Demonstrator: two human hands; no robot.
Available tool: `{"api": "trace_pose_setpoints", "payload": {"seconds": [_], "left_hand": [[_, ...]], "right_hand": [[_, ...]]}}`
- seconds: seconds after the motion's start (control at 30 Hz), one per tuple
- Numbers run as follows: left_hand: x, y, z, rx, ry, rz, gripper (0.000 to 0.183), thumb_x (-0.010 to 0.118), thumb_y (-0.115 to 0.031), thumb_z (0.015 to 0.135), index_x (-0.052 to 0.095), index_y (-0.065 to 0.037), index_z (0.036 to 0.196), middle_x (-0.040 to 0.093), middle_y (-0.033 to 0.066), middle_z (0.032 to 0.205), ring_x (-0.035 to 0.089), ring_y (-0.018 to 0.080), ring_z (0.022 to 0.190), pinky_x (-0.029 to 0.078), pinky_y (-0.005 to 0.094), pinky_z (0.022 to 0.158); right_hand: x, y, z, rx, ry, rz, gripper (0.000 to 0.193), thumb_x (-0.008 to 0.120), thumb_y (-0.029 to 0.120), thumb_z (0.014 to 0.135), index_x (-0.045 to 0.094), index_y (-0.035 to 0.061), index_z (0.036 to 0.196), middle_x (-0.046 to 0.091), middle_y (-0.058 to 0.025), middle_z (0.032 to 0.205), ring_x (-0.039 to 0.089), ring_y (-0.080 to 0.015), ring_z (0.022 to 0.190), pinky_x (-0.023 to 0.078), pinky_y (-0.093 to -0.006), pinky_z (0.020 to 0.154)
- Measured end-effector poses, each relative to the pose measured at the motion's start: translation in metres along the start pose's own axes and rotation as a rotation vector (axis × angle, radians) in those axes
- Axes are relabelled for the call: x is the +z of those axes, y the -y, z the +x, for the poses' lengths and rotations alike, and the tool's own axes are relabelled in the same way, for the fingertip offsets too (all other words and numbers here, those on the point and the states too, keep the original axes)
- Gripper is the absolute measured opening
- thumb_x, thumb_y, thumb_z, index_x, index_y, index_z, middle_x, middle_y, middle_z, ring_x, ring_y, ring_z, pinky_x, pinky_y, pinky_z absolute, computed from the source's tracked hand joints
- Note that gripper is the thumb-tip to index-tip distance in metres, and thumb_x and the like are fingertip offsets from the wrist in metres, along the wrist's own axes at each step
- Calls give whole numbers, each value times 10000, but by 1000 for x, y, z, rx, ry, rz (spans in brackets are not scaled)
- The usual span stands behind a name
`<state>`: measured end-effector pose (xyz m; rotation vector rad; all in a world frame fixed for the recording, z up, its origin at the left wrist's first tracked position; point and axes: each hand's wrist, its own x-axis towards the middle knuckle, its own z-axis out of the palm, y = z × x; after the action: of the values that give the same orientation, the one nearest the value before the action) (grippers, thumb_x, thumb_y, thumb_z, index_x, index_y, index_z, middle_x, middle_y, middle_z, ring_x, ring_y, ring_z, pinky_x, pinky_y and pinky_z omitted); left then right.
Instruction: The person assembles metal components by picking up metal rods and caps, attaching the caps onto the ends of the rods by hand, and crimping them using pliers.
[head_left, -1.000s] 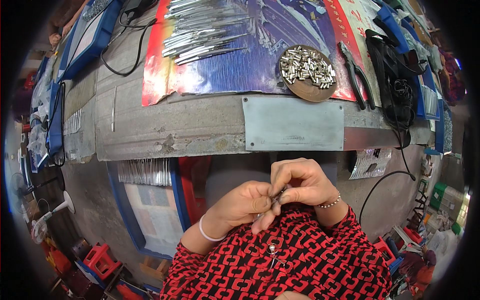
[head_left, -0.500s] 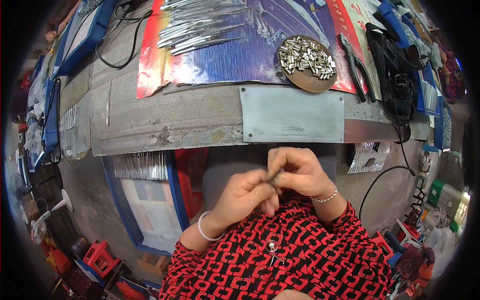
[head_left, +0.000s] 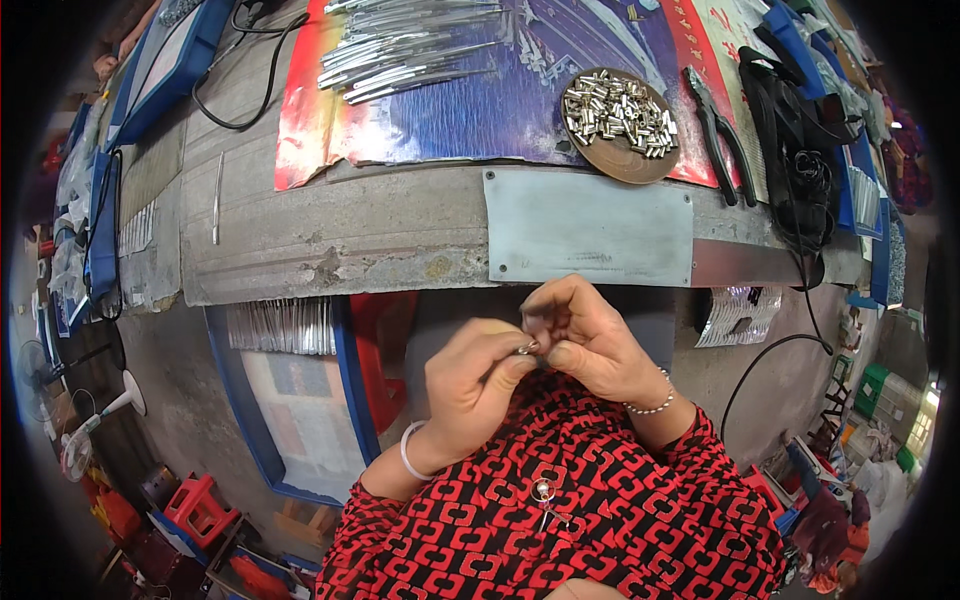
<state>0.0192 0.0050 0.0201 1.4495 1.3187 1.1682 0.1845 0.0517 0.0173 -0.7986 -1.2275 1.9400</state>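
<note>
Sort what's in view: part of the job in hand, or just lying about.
Likely in the job:
small metal piece in left hand
brown dish of small metal cylinders
slim metal rods

Seemingly lying about:
pliers
red plastic stool

Silvery piece [head_left: 526, 349], red-and-black chain-patterned shirt [head_left: 610, 500] (brown dish [head_left: 628, 166]).

Hands changed. Right hand [head_left: 595, 350]: thumb and forefinger, bunched tight against the left's a second ago, now parted, inner side of the curled fingers showing. Left hand [head_left: 472, 378]: lower fingers, earlier poking out beneath the right, now tucked from sight. Small metal piece [head_left: 527, 349] in the left pinch, a dark blur half a second back, now shows a bright end.
</note>
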Motion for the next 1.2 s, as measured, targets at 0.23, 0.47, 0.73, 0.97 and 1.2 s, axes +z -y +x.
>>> {"api": "trace_pose_setpoints", "payload": {"seconds": [0.23, 0.47, 0.73, 0.97, 1.2], "left_hand": [[-1, -6, 7, 27, 50, -204, 176, 660, -33, 781, 652, 5, 953, 563, 141, 1041, 593, 198, 845, 475, 274, 721], [1, -14, 4, 34, -185, -178, 150, 698, -83, 776, 639, 10, 877, 604, 139, 928, 601, 190, 776, 485, 261, 629], [1, 11, 17, -197, 129, -881, 206, 646, -191, 843, 619, 7, 795, 591, 100, 789, 588, 179, 667, 474, 288, 628], [1, 12, 20, -158, 183, -937, 238, 644, -210, 844, 617, 23, 801, 607, 114, 819, 610, 210, 764, 483, 295, 685], [-8, 1, 16, -58, 91, -425, 149, 639, -105, 827, 624, 43, 815, 634, 139, 827, 632, 227, 800, 495, 289, 699]], "right_hand": [[10, 5, -7, 66, 335, -241, 307, 512, 166, 921, 442, 9, 1176, 567, -109, 818, 583, -213, 725, 464, -309, 681], [15, 1, -6, -26, 221, -562, 297, 473, 202, 937, 434, 12, 1162, 595, -190, 840, 585, -394, 747, 450, -420, 574], [7, -5, -7, 196, 492, 38, 312, 417, 301, 973, 493, 16, 871, 450, -51, 617, 462, -240, 507, 388, -316, 486], [15, -3, -6, 97, 370, 22, 319, 414, 296, 978, 522, 8, 893, 439, -17, 572, 449, -185, 451, 385, -318, 463], [12, -8, -6, -2, 280, -518, 230, 478, 233, 937, 526, 12, 981, 536, -172, 685, 545, -354, 591, 423, -390, 521]]}}
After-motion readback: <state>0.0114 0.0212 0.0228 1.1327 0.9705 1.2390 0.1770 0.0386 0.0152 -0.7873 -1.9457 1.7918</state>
